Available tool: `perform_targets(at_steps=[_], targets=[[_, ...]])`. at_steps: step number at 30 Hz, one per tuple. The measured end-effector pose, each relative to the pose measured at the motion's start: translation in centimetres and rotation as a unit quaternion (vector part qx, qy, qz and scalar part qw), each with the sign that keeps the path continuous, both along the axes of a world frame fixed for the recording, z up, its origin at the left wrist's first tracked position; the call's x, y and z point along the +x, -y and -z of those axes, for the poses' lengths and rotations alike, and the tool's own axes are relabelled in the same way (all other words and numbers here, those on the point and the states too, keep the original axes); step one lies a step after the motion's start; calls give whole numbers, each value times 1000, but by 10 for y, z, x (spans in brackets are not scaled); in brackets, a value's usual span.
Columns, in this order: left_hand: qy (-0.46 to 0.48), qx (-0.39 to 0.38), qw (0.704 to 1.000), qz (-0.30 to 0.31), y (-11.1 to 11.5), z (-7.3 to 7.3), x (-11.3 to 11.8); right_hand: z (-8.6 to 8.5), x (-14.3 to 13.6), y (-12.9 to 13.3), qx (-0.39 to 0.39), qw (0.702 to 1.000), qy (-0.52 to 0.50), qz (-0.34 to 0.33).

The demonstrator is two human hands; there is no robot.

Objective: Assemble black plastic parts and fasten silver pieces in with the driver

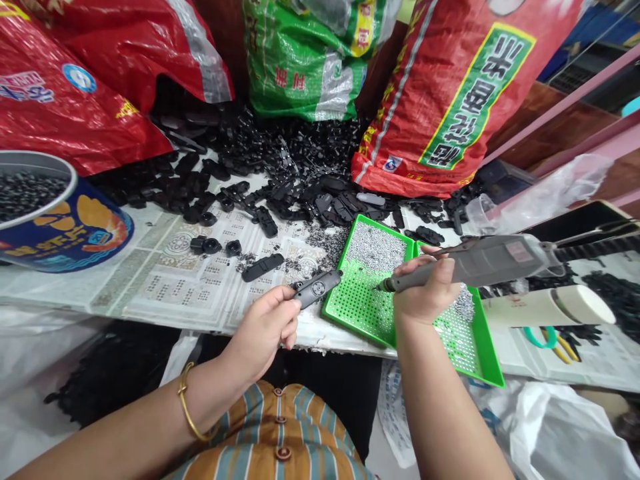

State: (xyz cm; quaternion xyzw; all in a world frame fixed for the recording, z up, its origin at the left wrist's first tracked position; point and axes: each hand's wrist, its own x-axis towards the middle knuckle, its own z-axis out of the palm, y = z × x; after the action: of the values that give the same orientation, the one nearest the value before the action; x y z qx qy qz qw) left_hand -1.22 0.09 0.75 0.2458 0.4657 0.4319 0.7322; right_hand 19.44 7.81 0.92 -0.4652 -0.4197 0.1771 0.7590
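Observation:
Between the thumb and fingers of my left hand point(270, 319) is a dark plastic part point(318, 288), long and rounded, with a round pattern on its face. My right hand point(425, 290) is wrapped round a grey electric screwdriver point(493, 261), which lies nearly level with its tip to the left. That tip is over a green screw tray point(360, 328), whose perforated floor carries many small silvery screws point(376, 245). A similar flat black part point(263, 267) lies on the table, left of the held one. Two small black round pieces point(206, 245) rest farther left.
Black plastic parts point(300, 167) are heaped along the back, before red sacks point(445, 93) and a green sack point(305, 73). A blue tub point(65, 227) of small dark pieces stands at left. A white bottle point(555, 307) and yellow-handled pliers point(565, 347) lie at right.

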Motion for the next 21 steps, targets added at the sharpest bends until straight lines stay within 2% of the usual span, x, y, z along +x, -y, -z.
perform_targets(at_steps=[4,8,12,14,17,21], targets=[[-29,23,999,9,-1,5,2,-4,0,1,3,1000,-18,-13],[-75,53,995,30,-3,11,4,-28,-8,11,28,997,-58,-32],[-136,99,984,55,-3,13,5,-62,-32,30,5,984,-93,-152],[-147,113,981,63,-3,12,5,-74,-46,39,-13,974,-93,-206],[-156,122,978,68,-1,11,5,-78,-65,45,-18,964,-98,-248],[-162,125,977,67,0,12,5,-72,-78,43,-14,960,-106,-259]])
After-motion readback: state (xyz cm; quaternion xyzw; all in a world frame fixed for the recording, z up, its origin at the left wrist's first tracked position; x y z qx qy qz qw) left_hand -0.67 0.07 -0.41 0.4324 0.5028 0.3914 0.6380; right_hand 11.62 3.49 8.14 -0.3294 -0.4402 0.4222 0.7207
